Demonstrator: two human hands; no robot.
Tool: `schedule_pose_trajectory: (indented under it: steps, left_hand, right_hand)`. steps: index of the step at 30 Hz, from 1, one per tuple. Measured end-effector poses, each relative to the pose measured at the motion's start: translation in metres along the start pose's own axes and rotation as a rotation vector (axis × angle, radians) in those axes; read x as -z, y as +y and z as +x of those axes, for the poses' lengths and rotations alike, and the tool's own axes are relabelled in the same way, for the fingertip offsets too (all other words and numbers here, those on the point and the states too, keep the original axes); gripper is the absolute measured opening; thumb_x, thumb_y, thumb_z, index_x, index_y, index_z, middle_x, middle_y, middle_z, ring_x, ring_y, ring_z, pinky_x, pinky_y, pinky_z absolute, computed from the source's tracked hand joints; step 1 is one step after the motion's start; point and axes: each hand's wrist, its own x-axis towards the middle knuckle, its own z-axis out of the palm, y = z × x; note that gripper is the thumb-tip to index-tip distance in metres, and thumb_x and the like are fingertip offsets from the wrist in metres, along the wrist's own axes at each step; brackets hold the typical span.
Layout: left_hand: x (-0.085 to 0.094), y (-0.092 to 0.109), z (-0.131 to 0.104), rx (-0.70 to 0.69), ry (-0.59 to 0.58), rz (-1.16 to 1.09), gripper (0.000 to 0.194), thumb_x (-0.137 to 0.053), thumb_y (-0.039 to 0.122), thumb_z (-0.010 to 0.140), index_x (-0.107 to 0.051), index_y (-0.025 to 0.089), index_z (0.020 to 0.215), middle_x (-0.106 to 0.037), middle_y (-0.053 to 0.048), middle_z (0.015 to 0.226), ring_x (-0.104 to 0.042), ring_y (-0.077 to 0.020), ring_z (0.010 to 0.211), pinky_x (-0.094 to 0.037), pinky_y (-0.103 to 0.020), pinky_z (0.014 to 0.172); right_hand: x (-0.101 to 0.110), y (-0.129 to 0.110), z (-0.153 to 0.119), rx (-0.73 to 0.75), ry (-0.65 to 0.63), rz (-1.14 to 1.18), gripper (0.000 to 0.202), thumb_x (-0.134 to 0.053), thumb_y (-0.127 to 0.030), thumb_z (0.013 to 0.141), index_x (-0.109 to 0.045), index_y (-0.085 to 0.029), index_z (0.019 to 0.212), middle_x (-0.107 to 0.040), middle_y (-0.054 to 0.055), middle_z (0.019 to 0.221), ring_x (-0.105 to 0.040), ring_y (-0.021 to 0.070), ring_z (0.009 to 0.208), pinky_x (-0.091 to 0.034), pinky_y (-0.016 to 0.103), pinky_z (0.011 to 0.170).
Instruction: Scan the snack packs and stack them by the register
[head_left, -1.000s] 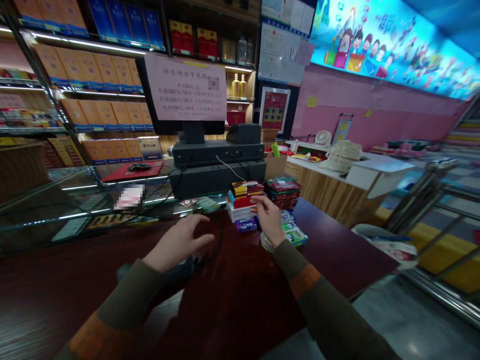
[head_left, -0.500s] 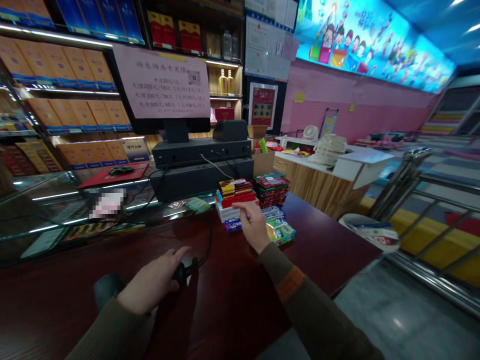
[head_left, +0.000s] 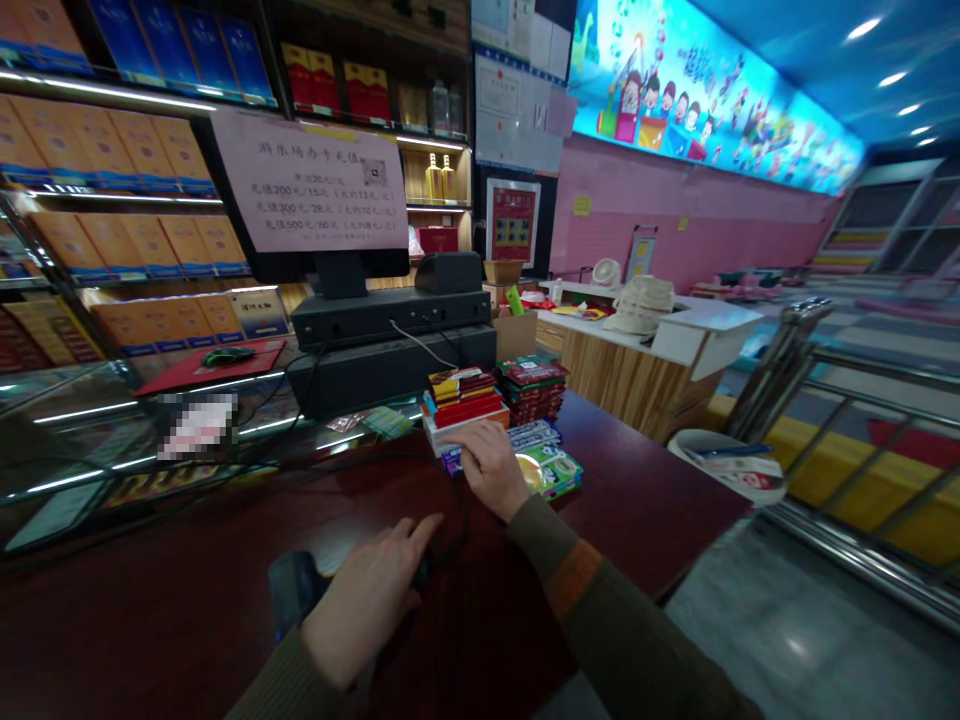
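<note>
My left hand (head_left: 369,600) is wrapped round a black corded device (head_left: 292,592) above the dark red table (head_left: 637,490). The head of the device sticks out left of the wrist and its cord runs off past my fingertips. My right hand (head_left: 491,468) has its fingers curled at the front of a white box (head_left: 444,437) under red and yellow packets (head_left: 463,395); anything between the fingers is hidden. Green packets (head_left: 556,470) lie right beside that hand. Behind them stands a stack of dark red packets (head_left: 531,388).
A monitor (head_left: 341,272) with a pink paper sign stands on black boxes (head_left: 390,370) behind the packets. To the left is a glass counter (head_left: 82,410) with a mouse (head_left: 229,355) on a red mat. A white bin (head_left: 727,465) and metal railing (head_left: 862,460) are at the right.
My left hand has moved right with the black device, nearer to my right hand. My right hand stays by the packets, its fingers more curled. The camera view has shifted slightly.
</note>
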Motion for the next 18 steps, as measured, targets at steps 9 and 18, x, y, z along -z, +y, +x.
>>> schedule_pose_trajectory:
  steps: [9,18]
  left_hand:
    - [0.035,0.001,0.008,-0.124,0.016,-0.046,0.071,-0.067,0.035,0.082,-0.045,0.024,0.148,-0.062,-0.014,0.138,-0.061,-0.0335,0.124,-0.047,-0.045,0.104]
    - [0.058,-0.017,0.088,-0.186,0.433,-0.512,0.076,-0.068,0.036,0.077,-0.043,0.018,0.146,-0.050,-0.016,0.151,-0.049,-0.0331,0.138,-0.036,-0.045,0.115]
  right_hand:
    - [0.044,0.049,-0.003,-0.358,0.363,-0.049,0.028,-0.045,-0.021,0.093,-0.072,-0.021,0.096,-0.076,0.007,0.096,-0.067,0.0230,0.093,-0.049,0.039,0.088]
    - [0.033,0.089,0.008,-0.580,0.231,0.155,0.034,-0.050,-0.026,0.086,-0.065,-0.020,0.116,-0.074,0.011,0.111,-0.069,0.0240,0.105,-0.052,0.043,0.095]
